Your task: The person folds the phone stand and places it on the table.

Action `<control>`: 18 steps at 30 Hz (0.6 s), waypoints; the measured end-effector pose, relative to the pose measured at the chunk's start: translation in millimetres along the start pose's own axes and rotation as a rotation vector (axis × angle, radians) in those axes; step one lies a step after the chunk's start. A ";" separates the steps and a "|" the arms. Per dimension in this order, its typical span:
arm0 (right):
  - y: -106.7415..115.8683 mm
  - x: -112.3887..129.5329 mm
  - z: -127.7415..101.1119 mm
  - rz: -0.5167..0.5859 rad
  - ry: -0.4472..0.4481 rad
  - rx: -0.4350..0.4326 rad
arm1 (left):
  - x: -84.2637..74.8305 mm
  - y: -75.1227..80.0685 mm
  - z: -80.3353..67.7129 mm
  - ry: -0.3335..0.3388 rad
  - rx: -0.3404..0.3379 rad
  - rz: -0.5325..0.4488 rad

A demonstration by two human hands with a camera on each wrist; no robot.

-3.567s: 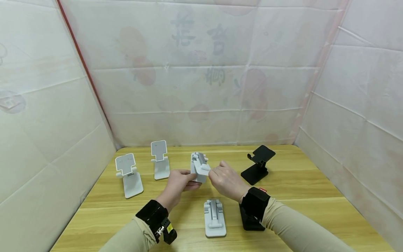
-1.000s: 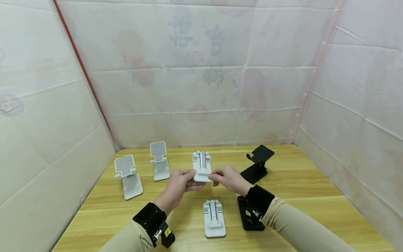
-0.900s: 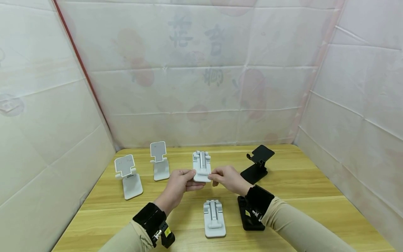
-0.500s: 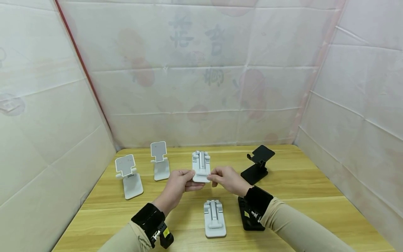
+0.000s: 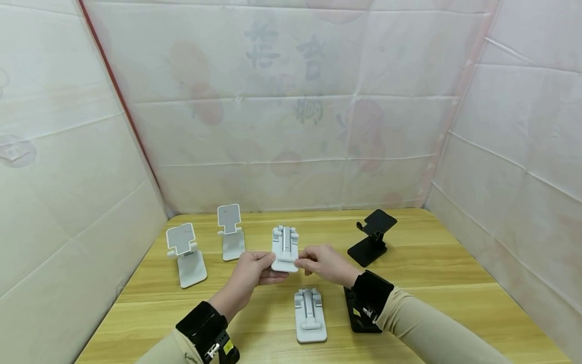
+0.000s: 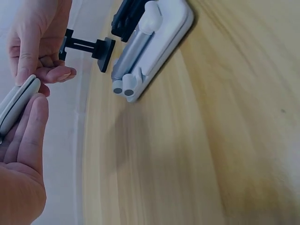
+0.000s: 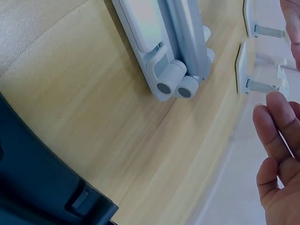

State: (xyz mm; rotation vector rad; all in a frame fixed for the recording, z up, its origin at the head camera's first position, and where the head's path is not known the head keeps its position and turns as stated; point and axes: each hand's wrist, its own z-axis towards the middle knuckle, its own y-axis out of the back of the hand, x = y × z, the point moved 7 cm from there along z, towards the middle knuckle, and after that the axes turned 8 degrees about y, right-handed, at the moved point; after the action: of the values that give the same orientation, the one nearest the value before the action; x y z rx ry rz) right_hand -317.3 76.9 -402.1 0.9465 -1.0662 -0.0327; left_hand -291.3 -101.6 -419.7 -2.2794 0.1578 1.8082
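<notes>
Two hands hold a folded white phone stand above the middle of the table.

The left hand (image 5: 249, 272) grips the folded white stand (image 5: 284, 248) by its lower left edge, and the right hand (image 5: 324, 263) pinches the lower right edge, so the flat piece is steadied from both sides with its hinge end pointing away toward the far edge. It hangs clear of the wooden table (image 5: 436, 283). A second folded white stand (image 5: 310, 314) lies flat near the front edge, a folded black stand (image 5: 359, 316) just beside it. Two opened white stands (image 5: 185, 253) are upright toward the far left corner, and an opened black stand (image 5: 373, 236) toward the far right.
</notes>
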 end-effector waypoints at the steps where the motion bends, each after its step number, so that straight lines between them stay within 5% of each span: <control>1: -0.1 -0.6 -0.8 0.001 0.000 0.004 | 1.2 1.4 -1.8 0.005 -0.002 0.003; 18: 33.1 -7.1 -17.7 -0.110 -0.003 -0.069 | 33.4 28.3 -34.8 0.139 0.024 0.065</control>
State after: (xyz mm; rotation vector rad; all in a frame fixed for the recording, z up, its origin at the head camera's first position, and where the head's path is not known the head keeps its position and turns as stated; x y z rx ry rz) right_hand -321.0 112.1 -387.6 0.9423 -1.0085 -0.1605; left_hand -256.9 -135.6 -447.8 -2.4096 0.2787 1.6670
